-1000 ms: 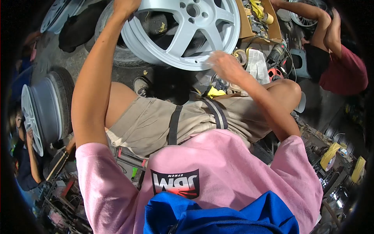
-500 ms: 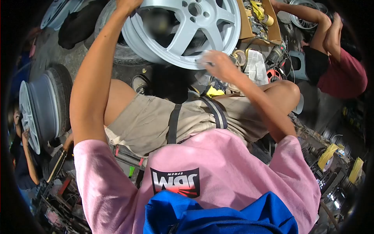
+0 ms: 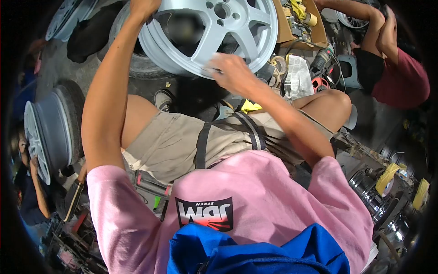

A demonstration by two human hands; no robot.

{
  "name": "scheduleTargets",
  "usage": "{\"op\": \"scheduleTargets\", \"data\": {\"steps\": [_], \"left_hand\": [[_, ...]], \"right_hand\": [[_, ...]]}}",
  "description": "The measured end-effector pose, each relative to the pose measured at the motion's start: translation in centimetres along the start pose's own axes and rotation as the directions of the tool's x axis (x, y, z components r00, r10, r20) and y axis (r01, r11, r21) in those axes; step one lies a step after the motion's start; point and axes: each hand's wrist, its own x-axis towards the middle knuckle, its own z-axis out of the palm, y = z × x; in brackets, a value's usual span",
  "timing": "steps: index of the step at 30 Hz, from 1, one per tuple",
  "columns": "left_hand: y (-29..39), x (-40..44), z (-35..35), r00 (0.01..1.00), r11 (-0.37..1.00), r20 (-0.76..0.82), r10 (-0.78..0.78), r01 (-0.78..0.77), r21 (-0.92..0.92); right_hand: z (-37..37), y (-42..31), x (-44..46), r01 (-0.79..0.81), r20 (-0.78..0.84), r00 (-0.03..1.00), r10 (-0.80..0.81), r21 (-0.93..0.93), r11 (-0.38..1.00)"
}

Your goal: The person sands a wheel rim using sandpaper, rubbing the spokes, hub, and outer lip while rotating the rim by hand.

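Note:
A light grey spoked wheel rim (image 3: 209, 45) leans at the top centre, in front of a tyre (image 3: 141, 66) lying on the ground. My left hand (image 3: 145, 6) is at the rim's upper left edge, its fingers cut off by the frame's top. At the lower edge of the rim is my right hand (image 3: 229, 72), fingers bent and pressed together around something small and pale that I cannot make out. The fingertips are slightly blurred against the rim's lip.
A cardboard box (image 3: 284, 23) of tape and supplies stands right of the rim, with newspaper (image 3: 298, 75) and a power tool (image 3: 320, 59) below. Another person in a dark red shirt (image 3: 401, 82) sits at right. At left, a person's arm (image 3: 39, 187) touches another wheel (image 3: 57, 130).
My right hand has moved left along the rim's lower edge. My left hand stays at the rim's upper left. The whole view has shifted slightly.

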Motion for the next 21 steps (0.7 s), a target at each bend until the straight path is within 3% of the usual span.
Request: {"op": "scheduleTargets", "data": {"steps": [4,6,8,14,16,19,21], "left_hand": [[0.3,0.0,-0.2,0.999,1.000,0.031,-0.005,0.006,-0.027],[0.8,-0.3,-0.6,0.996,0.997,0.046,-0.077,0.076,0.033],[0.5,-0.1,-0.4,0.998,0.996,0.013,-0.068,0.067,0.050],[-0.3,-0.2,0.3,1.000,1.000,0.018,0.017,-0.017,-0.009],[-0.6,0.0,0.5,0.999,1.000,-0.024,0.030,-0.029,0.012],[-1.5,0.2,1.4,0.996,0.997,-0.075,0.051,-0.046,0.064],[-0.7,0.1,0.3,0.999,1.000,-0.045,0.005,-0.004,0.012]], "right_hand": [[1.2,-3.0,3.0,-0.024,-0.189,0.981,0.050,0.139,0.990],[1.0,-1.7,1.5,-0.018,-0.170,0.985,0.032,0.078,0.997],[0.1,-1.1,0.0,-0.111,-0.053,0.992,0.113,0.044,0.993],[1.6,-3.4,3.3,-0.102,-0.163,0.980,0.113,0.072,0.992],[1.2,-3.9,3.5,-0.083,-0.206,0.971,0.121,0.185,0.979],[-0.4,0.7,-1.3,-0.065,0.034,0.997,0.067,-0.044,0.997],[-0.8,6.5,-5.0,-0.063,0.069,0.994,0.088,-0.298,0.952]]}}
